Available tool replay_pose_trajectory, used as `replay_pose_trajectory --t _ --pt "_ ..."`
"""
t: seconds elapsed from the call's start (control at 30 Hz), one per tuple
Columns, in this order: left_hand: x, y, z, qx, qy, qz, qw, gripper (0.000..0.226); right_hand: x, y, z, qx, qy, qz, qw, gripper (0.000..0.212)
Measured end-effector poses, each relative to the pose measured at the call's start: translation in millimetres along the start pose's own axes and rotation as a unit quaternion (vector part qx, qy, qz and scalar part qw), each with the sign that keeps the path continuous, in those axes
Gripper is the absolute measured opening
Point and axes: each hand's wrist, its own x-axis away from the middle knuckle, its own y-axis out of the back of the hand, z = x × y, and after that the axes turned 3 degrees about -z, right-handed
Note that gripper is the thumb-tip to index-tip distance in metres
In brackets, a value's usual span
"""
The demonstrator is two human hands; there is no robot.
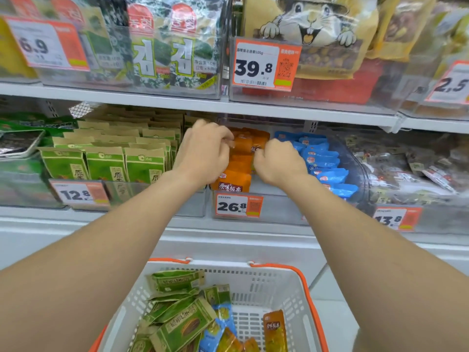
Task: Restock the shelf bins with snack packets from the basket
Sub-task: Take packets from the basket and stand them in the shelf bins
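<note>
Head view. Both arms reach forward to the middle shelf, hands close together over one clear bin [279, 208].

Left hand [205, 153]: knuckles up, fingers curled down onto the orange packets [237, 180] stacked in that bin, gripping the top of the pile at its far end.

Right hand [276, 161]: just right of the left, fingers curled in, pinching the edge of one of the orange packets near the middle of the pile.

Bin front carries a price tag reading 26.8 [238, 206]. The same bin's right half holds blue packets [324, 161], just beside the right hand. The next bin to the left holds upright green packets [106, 163] in rows.

Near, below the arms: white basket [266, 283] with orange handles. Inside it lies a loose heap of green snack packets [177, 318] on the left, a blue packet [223, 313] in the middle and an orange packet [275, 331] on the right.

Upper shelf, far: seaweed packs [162, 47] on the left, a squirrel-printed bag [312, 26] on the right.
</note>
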Motion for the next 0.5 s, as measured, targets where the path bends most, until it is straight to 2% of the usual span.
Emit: replay_pose_trajectory --t 0.07,0.13,0.2,0.27,0.33,0.4,0.5 --pt "20.6 11.2 -2.0 -0.005 -0.043 -0.042 0.998 0.029 23.1 10.8 10.8 0.008 0.053 0.002 0.999 0.029" --pt "46.5 19.5 -3.1 -0.01 -0.062 -0.077 0.995 0.017 47.2 17.7 24.7 0.002 0.128 0.062 0.99 0.033" --pt "79.9 24.0 -2.9 0.001 -0.062 -0.059 0.996 0.013 73.4 20.4 39.8 0.034 0.199 0.136 0.97 0.036" --pt "116.1 26.2 0.3 -0.013 -0.049 0.0 0.999 0.021 100.7 16.4 53.2 0.093 0.255 0.175 0.946 0.034" --pt "147.4 26.7 6.2 -0.066 -0.03 0.109 0.991 0.027 127.1 7.1 63.3 0.139 0.302 0.2 0.922 0.03" --pt "171.4 25.6 11.5 -0.115 -0.021 0.245 0.962 0.02 150.0 -6.8 66.6 0.17 0.323 0.237 0.9 0.028" --pt "198.7 18.2 15.9 -0.133 -0.026 0.37 0.919 0.017 176.4 -32.9 61.2 0.23 0.334 0.321 0.856 0.028"
